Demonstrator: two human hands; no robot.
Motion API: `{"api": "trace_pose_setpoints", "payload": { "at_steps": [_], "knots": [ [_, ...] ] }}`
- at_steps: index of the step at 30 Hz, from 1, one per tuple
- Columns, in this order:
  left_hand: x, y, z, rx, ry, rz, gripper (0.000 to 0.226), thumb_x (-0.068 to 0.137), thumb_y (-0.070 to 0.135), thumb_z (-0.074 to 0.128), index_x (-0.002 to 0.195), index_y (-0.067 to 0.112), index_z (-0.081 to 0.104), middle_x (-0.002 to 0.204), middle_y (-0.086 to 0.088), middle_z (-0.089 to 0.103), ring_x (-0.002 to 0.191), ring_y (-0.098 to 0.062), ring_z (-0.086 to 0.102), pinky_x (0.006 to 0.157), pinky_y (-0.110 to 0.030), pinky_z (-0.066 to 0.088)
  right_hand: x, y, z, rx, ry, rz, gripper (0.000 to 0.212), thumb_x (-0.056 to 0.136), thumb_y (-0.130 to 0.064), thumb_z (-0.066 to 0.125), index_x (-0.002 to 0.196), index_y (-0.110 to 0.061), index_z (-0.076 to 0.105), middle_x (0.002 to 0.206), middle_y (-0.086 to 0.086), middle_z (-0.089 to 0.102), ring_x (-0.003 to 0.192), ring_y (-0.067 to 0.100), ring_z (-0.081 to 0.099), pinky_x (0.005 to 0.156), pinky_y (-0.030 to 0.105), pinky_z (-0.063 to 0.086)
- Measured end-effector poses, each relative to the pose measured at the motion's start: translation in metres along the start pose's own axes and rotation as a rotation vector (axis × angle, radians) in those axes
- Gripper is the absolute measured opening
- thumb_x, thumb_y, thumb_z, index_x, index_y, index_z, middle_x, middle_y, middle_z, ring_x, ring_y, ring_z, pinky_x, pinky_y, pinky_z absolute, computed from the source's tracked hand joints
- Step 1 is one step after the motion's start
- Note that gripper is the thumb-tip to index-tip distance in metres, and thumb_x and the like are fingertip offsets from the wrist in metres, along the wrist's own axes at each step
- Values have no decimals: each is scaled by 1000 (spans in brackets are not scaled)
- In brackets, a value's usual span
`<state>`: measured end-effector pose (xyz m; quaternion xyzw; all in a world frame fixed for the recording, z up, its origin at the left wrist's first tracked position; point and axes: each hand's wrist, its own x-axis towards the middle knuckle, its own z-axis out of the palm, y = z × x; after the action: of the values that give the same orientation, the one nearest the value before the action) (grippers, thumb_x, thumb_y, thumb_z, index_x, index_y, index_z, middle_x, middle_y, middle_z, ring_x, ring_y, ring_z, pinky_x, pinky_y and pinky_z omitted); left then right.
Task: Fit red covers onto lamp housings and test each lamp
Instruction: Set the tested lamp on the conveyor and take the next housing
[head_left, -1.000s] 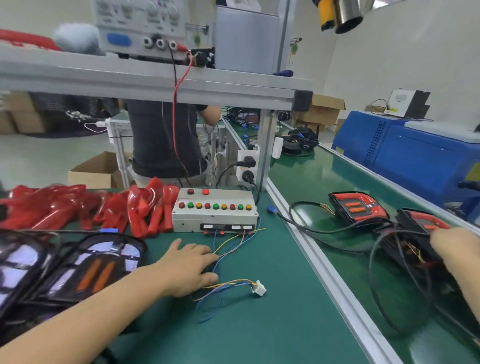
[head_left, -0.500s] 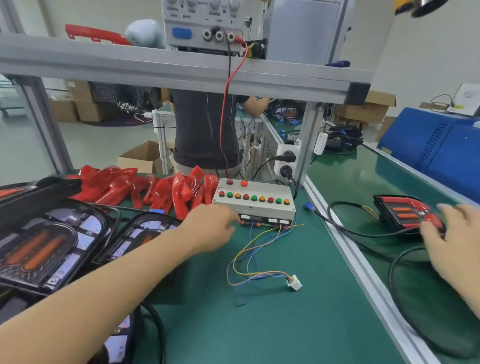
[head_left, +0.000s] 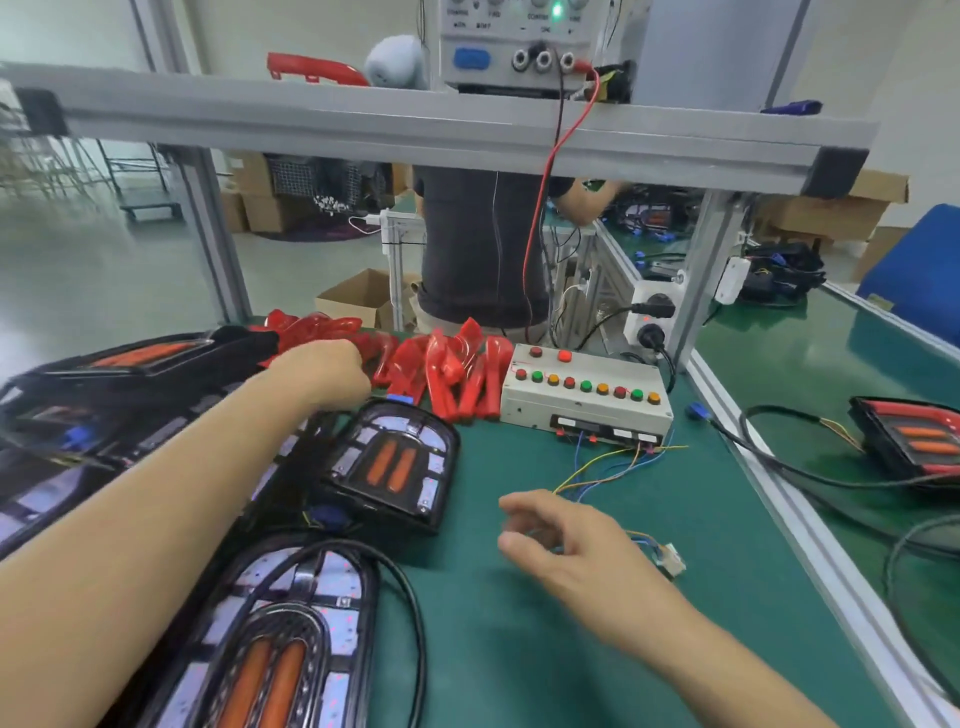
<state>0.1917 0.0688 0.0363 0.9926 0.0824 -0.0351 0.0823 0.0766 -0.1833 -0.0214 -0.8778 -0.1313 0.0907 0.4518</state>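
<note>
A pile of red covers (head_left: 447, 374) lies at the back of the green mat. My left hand (head_left: 322, 371) is at the pile's near left edge, fingers curled downward; what they hold is hidden. Three uncovered lamp housings show: one mid-mat (head_left: 392, 467), one near me (head_left: 270, 649), one stacked at the left (head_left: 130, 364). My right hand (head_left: 571, 545) hovers over the mat, fingers loosely curled and holding nothing, just left of a white connector (head_left: 672, 564) on thin coloured wires. The grey test box (head_left: 587, 397) with coloured buttons stands right of the covers.
A lamp with its red cover fitted (head_left: 914, 441) lies on the right belt, trailing a black cable (head_left: 779, 467). An aluminium rail (head_left: 789, 519) divides mat and belt. A shelf beam (head_left: 415, 130) carries a power supply (head_left: 509, 47). Another person (head_left: 483, 249) stands behind the bench.
My left hand moved from the test box left to the red covers. My right hand left the finished lamp on the belt and came over the mat near the connector.
</note>
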Motion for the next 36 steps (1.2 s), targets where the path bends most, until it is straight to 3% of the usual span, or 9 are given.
{"api": "trace_pose_setpoints", "payload": {
  "at_steps": [3, 6, 10, 15, 19, 23, 28, 33, 36],
  "knots": [
    [-5, -9, 1, -48, -26, -18, 22, 88, 15, 51, 97, 6, 69, 79, -6, 64, 56, -16, 52, 46, -24, 38, 11, -8, 21, 24, -73, 33, 34, 93, -32, 59, 125, -21, 59, 111, -5, 67, 101, 11, 63, 91, 20, 47],
    [-10, -15, 6, -114, -68, -50, 22, 88, 15, 51, 97, 4, 67, 64, -7, 60, 52, -20, 55, 43, -22, 43, 20, -12, 37, 73, -138, 116, 38, 93, -35, 58, 120, -8, 60, 105, 10, 69, 84, 12, 61, 93, 40, 52],
    [-13, -16, 10, -153, -52, -50, 25, 87, 17, 49, 100, 3, 65, 79, -13, 67, 64, -28, 64, 53, -28, 53, 29, -13, 49, 308, -131, 262, 48, 92, -34, 60, 135, -13, 51, 96, -3, 66, 75, 7, 62, 68, 23, 55],
    [-15, -16, 9, -33, 167, -47, 27, 85, 18, 50, 107, 15, 65, 104, -7, 66, 95, -29, 61, 76, -34, 47, 38, -6, 52, 386, -54, 309, 56, 92, -33, 61, 141, -13, 43, 112, 0, 62, 87, 10, 64, 77, 24, 57],
    [-19, -17, -14, 156, 405, -53, 24, 86, 23, 53, 107, 19, 64, 113, -8, 62, 108, -31, 54, 82, -36, 40, 40, -2, 54, 400, -32, 311, 54, 91, -28, 63, 140, -16, 45, 106, -7, 60, 87, 10, 64, 76, 26, 57],
    [-26, -27, -42, 393, 230, -194, 48, 78, 31, 62, 123, 17, 53, 128, -11, 48, 125, -33, 38, 103, -51, 33, 41, 0, 52, 379, -18, 283, 49, 90, -30, 63, 136, -22, 48, 107, -10, 61, 93, 11, 64, 84, 31, 55],
    [-29, -44, -38, 365, 30, -348, 66, 74, 24, 73, 132, 13, 45, 134, -10, 49, 123, -36, 46, 99, -64, 36, 43, -6, 47, 346, -31, 244, 42, 90, -33, 62, 130, -30, 49, 109, -14, 61, 96, 13, 65, 88, 33, 54],
    [-33, -46, -33, 345, 210, -300, 39, 84, 6, 55, 122, 8, 56, 124, -13, 57, 114, -36, 55, 92, -51, 47, 44, -12, 41, 328, -31, 196, 26, 89, -33, 62, 112, -38, 51, 104, -18, 61, 95, 9, 65, 88, 34, 53],
    [-39, -40, -36, 346, 312, -267, 32, 84, 0, 52, 115, 7, 61, 116, -13, 61, 108, -34, 58, 76, -35, 44, 43, -20, 39, 335, -15, 130, 16, 88, -33, 63, 99, -42, 56, 100, -20, 63, 84, -5, 62, 89, 33, 52]
  ]
}}
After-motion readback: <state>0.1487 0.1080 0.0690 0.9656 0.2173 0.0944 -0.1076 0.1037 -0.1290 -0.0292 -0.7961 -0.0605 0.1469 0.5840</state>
